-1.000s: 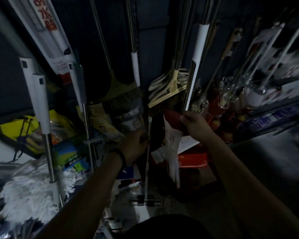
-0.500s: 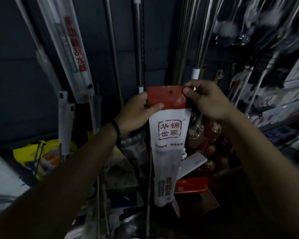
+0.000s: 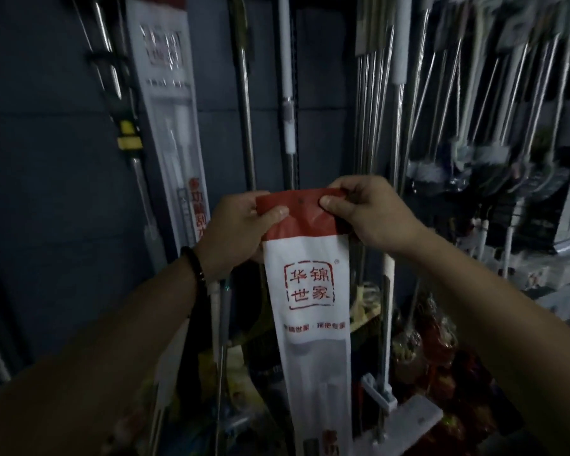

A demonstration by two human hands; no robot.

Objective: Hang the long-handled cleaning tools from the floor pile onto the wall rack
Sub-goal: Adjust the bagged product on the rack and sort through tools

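The white sleeve pack (image 3: 310, 324) runs off the frame's bottom edge, its contents only faint shapes. At upper right the hanging brushes (image 3: 494, 156) blur together. The steel poles (image 3: 372, 110) leave the top edge, their tops unseen.

left hand (image 3: 237, 232), right hand (image 3: 372, 212): 2 | packaged mop (image 3: 310, 291): 1 | bracelet (image 3: 196, 268): 1 (left wrist)

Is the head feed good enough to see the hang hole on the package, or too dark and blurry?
Head view: dim overall, but the package is sharp, and a dark dot shows in its red top between the left hand and right hand; the tools at right are blurred and shadowed.
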